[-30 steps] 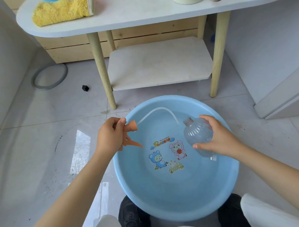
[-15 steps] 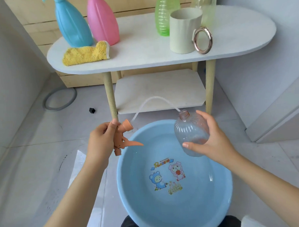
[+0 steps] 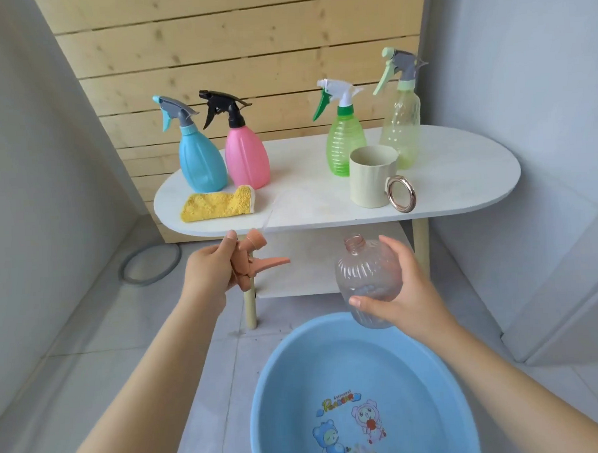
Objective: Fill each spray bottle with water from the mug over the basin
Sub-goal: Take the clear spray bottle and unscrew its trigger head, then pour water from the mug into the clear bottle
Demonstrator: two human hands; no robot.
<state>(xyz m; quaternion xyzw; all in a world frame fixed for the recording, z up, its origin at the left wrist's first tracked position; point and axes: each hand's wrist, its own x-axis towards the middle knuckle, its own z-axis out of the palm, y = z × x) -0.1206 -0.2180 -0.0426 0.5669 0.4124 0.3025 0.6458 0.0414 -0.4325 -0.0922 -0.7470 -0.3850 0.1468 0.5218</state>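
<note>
Currently the right hand (image 3: 405, 290) grips the uncapped clear bottle (image 3: 366, 278) above the basin (image 3: 264, 406) rim, lower centre of frame. The left hand (image 3: 209, 274) pinches the detached orange sprayer head (image 3: 249, 259). Recommended: park that head on the bench (image 3: 460, 185), then fetch the mug (image 3: 372, 177) and keep the neck upright.

Blue cartoon-printed basin (image 3: 284, 398), yellow cloth (image 3: 218, 206), pink bottle (image 3: 246, 160).

The left hand (image 3: 210, 274) grips an orange trigger sprayer head (image 3: 252, 259); the right hand (image 3: 401, 290) holds an uncapped clear bottle (image 3: 365, 278) above the far rim of the blue basin (image 3: 359, 395). On the white surface (image 3: 459, 171) stand blue (image 3: 200, 158), pink (image 3: 246, 153), green (image 3: 345, 142) and pale spray bottles (image 3: 401, 132), a cream mug (image 3: 372, 177) and a yellow cloth (image 3: 218, 206).
</note>
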